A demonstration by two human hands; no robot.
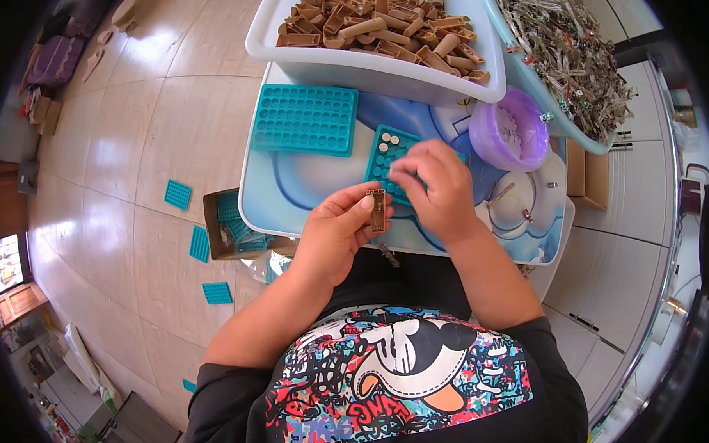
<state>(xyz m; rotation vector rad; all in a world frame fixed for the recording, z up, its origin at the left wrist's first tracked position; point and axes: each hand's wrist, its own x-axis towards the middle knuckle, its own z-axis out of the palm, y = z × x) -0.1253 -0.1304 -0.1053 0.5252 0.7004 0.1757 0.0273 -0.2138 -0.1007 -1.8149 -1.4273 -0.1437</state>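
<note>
My left hand (340,225) grips a small open brown plastic casing (379,212) near the table's front edge, with the thumb along its side. The hollow inside of the casing faces up. Just right of it, my right hand (440,189) hovers over a teal tray (378,161), thumb and fingers pinched together. Whatever sits in that pinch is too small to make out. A few round silvery button cells (385,137) rest in the tray's far left pockets; my right hand covers much of the tray.
A white tub (375,72) of brown casings stands at the back, beside a pale blue basin (523,83) of metal parts. A purple bowl (535,154) holds small pale pieces. Stacked teal trays (305,120) lie left. A cardboard box (212,216) with teal trays stands below the table's left edge.
</note>
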